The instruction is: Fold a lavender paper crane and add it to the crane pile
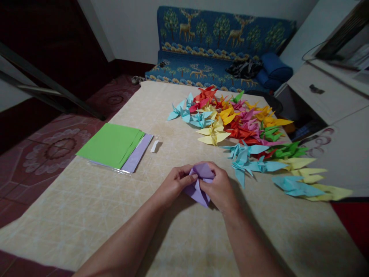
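Note:
A partly folded sheet of purple origami paper (199, 192) is held between both hands near the middle of the table. My left hand (179, 180) grips its left side, thumb pressed on the folds. On the right side, my right hand (217, 184) pinches the paper with its thumb near the centre crease. The other fingers of both hands are partly hidden behind the paper. To the right and beyond lie many folded paper cranes; a light blue crane (242, 159) is nearest to my right hand, with a yellow crane (213, 134) farther back.
Left on the table (86, 215) is a stack of green paper (111, 144) over purple sheets (137, 156) in clear plastic. A small white scrap (155, 146) lies beside it. Behind the table stands a blue patterned sofa (198, 42); a white cabinet (331, 92) is at right.

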A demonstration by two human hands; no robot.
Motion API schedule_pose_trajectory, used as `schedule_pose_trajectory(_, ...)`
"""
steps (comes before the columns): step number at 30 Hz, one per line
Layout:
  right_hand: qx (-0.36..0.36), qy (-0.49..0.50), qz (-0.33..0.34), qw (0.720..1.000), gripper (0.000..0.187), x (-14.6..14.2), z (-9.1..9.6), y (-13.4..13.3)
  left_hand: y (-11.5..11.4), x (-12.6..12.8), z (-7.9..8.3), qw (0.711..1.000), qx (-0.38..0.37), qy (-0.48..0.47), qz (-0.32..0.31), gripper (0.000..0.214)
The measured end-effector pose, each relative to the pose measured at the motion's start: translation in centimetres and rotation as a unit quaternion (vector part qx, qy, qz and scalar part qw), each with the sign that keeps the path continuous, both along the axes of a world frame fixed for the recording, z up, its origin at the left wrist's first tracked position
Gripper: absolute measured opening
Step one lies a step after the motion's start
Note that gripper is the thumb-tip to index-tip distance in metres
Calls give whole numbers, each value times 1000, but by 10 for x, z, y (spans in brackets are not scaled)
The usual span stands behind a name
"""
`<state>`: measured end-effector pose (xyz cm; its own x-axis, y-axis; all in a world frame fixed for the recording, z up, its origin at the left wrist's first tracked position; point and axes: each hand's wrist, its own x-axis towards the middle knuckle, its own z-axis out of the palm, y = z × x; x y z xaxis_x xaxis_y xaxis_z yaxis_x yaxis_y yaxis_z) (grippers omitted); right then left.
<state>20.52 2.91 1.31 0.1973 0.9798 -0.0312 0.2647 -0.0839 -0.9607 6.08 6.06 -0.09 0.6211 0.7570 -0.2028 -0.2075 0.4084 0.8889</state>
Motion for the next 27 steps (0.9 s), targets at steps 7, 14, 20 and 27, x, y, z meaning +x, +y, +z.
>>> schedule_pose_trajectory(7,8,18,-12,1000,17,0,-3,2,2,0,-3,999,-25,-21,18,36)
schedule_pose_trajectory(14,-11,5,-34,999,9,3,0,3,4,3,-3,994,-56,-15,91,30)
schedule_pose_trajectory(20,-23,-19,-79,996,7,5,1,3,4,5,-2,994,-61,8,94,22)
schedule_pose_trajectory(27,53,53,-127,989,42,2,-15,4,5,6,-2,988,-79,6,135,30)
